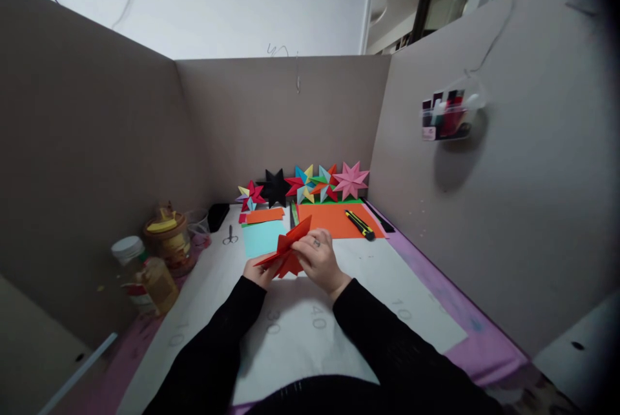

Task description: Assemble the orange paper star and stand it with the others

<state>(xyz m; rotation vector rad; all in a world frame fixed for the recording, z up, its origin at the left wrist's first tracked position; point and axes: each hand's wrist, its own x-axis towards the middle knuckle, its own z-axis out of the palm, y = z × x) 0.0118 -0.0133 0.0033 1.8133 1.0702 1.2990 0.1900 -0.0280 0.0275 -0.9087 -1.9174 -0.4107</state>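
Note:
A folded red-orange paper star (289, 263) is held above the white sheet, its points standing out at several angles. My left hand (261, 271) grips it from the left and below, partly hidden behind the paper. From the right, my right hand (318, 257), with a ring on one finger, pinches a point of the star. Behind the hands lie a light blue paper sheet (259, 239) and a larger orange paper sheet (320, 219). On the orange sheet rests a yellow and black box cutter (360, 225).
Several finished paper stars (351, 180) lean against the back panel. Small scissors (230, 235) lie at the left. Along the left side stand a glue bottle (150, 279), a brown tub (169, 237) and a clear cup (197, 228). A clear container (450, 115) hangs on the right panel.

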